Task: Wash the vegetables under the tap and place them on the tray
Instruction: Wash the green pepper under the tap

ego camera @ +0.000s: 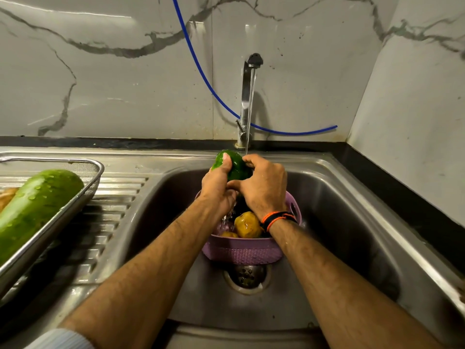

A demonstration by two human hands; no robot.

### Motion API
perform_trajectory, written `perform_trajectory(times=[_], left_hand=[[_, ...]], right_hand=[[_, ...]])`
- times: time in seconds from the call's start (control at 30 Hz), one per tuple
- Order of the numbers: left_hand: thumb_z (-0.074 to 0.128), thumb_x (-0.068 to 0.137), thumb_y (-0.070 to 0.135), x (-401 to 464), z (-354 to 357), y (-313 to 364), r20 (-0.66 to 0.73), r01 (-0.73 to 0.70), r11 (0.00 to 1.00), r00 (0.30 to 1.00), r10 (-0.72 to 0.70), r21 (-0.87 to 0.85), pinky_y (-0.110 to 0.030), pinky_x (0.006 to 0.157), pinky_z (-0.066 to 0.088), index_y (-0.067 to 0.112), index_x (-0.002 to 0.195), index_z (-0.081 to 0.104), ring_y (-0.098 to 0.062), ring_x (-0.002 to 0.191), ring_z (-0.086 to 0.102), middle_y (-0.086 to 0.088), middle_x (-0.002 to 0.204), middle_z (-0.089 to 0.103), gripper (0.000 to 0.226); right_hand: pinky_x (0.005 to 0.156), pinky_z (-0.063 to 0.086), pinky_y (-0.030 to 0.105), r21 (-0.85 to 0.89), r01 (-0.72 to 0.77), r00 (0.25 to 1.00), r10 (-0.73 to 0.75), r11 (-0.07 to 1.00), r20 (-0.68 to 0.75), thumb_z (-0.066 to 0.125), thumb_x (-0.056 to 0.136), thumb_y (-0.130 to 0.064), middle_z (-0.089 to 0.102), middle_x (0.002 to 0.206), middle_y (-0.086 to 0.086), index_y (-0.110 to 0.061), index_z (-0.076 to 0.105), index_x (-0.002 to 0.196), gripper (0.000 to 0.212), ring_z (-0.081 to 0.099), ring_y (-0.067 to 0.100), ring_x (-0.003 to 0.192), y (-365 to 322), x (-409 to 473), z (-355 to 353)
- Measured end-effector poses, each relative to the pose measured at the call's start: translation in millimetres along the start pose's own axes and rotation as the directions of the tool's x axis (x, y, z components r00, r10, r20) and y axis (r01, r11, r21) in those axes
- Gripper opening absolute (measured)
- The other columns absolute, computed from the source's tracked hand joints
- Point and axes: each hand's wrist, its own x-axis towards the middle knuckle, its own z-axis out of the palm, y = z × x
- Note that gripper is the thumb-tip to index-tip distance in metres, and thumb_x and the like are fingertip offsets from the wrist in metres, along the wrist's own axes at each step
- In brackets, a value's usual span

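Note:
Both hands hold a dark green vegetable [235,165] under the running tap [247,96]. My left hand [217,183] grips its left side with the thumb on top. My right hand [264,186] wraps its right side. Water runs off below my hands into a purple basket [242,251] in the sink, which holds yellow-brown vegetables [247,224]. At the left, a metal mesh tray [83,190] on the drainboard carries a large wet pale green gourd [32,210].
The steel sink basin [339,222] has a drain [245,275] just in front of the basket. A ribbed drainboard [105,222] lies at the left. A blue hose [201,71] hangs across the marble wall behind the tap. A black counter edge [402,187] runs along the right.

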Motion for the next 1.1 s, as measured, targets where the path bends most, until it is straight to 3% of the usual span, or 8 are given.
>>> perform_trajectory(times=[0.27, 0.47, 0.6, 0.87, 0.93, 1.03, 1.1], left_hand=[[0.060, 0.098, 0.025, -1.4, -3.7, 1.6, 0.041, 0.024, 1.000, 0.999, -0.024, 0.017, -0.027, 0.047, 0.057, 0.002, 0.135, 0.051, -0.026, 0.083, 0.069, -0.020, 0.116, 0.065, 0.045], [0.063, 0.096, 0.029, 0.8, -0.7, -2.5, -0.013, -0.009, 0.999, 1.000, 0.009, 0.032, -0.028, 0.048, 0.057, 0.004, 0.135, 0.051, -0.028, 0.088, 0.069, -0.021, 0.121, 0.064, 0.048], [0.060, 0.097, 0.029, 0.5, -3.7, 0.1, 0.058, 0.024, 0.999, 0.998, -0.026, 0.041, -0.030, 0.051, 0.058, 0.003, 0.136, 0.050, -0.031, 0.097, 0.069, -0.022, 0.124, 0.063, 0.048], [0.063, 0.096, 0.024, 4.3, -2.6, -4.6, 0.025, -0.010, 0.998, 1.000, 0.009, 0.054, -0.030, 0.054, 0.059, 0.005, 0.134, 0.053, -0.033, 0.106, 0.068, -0.020, 0.122, 0.065, 0.044], [0.063, 0.095, 0.023, 6.5, -3.8, -5.4, 0.022, -0.012, 0.998, 1.000, 0.011, 0.067, -0.033, 0.061, 0.061, 0.005, 0.133, 0.056, -0.031, 0.105, 0.068, -0.019, 0.120, 0.067, 0.042], [0.065, 0.093, 0.021, 8.6, -6.7, -8.2, 0.032, -0.014, 0.993, 0.999, 0.011, 0.114, -0.042, 0.089, 0.058, 0.007, 0.131, 0.059, -0.028, 0.105, 0.069, -0.016, 0.116, 0.070, 0.041], [0.067, 0.092, 0.020, 9.6, -6.8, -10.2, 0.028, -0.024, 0.993, 0.999, 0.020, 0.114, -0.042, 0.088, 0.059, 0.008, 0.132, 0.058, -0.029, 0.104, 0.069, -0.016, 0.117, 0.070, 0.042]], right_hand=[[0.087, 0.051, 0.022, 0.134, -0.006, 0.994, -0.009, 0.991, 0.112, 0.091, 0.065, -0.018, 0.071, 0.112, 0.005, -0.015, 0.065, 0.124, 0.065, 0.065, 0.018, 0.103, 2.3, 3.0, -1.5], [0.082, 0.059, 0.031, 0.073, -0.014, 1.000, 0.014, 0.997, 0.007, 0.093, 0.062, -0.028, 0.075, 0.100, 0.002, -0.017, 0.071, 0.110, 0.054, 0.069, 0.017, 0.093, 2.7, 0.3, -1.0], [0.084, 0.055, 0.025, 0.104, -0.012, 0.998, 0.006, 0.995, 0.059, 0.092, 0.063, -0.026, 0.073, 0.104, 0.001, -0.018, 0.068, 0.116, 0.058, 0.065, 0.013, 0.094, 2.1, 2.8, -1.7], [0.086, 0.057, 0.032, 0.048, 0.005, 0.999, -0.007, 0.999, 0.041, 0.091, 0.064, -0.030, 0.074, 0.104, 0.004, -0.018, 0.068, 0.118, 0.060, 0.068, 0.019, 0.096, 2.6, 1.1, -3.3], [0.088, 0.055, 0.029, 0.046, 0.034, 0.996, -0.038, 0.998, 0.081, 0.088, 0.069, -0.025, 0.072, 0.109, 0.005, -0.018, 0.065, 0.124, 0.060, 0.067, 0.021, 0.100, 2.1, 1.2, -1.2], [0.096, 0.046, 0.023, 0.032, 0.062, 0.985, -0.066, 0.998, 0.160, 0.083, 0.075, -0.021, 0.066, 0.126, 0.008, -0.015, 0.055, 0.138, 0.069, 0.063, 0.023, 0.114, 3.4, 2.1, 0.6], [0.100, 0.048, 0.027, 0.015, 0.055, 0.985, -0.057, 0.998, 0.161, 0.083, 0.075, -0.023, 0.066, 0.127, 0.009, -0.016, 0.054, 0.139, 0.071, 0.063, 0.023, 0.114, 5.1, 2.1, -1.2]])
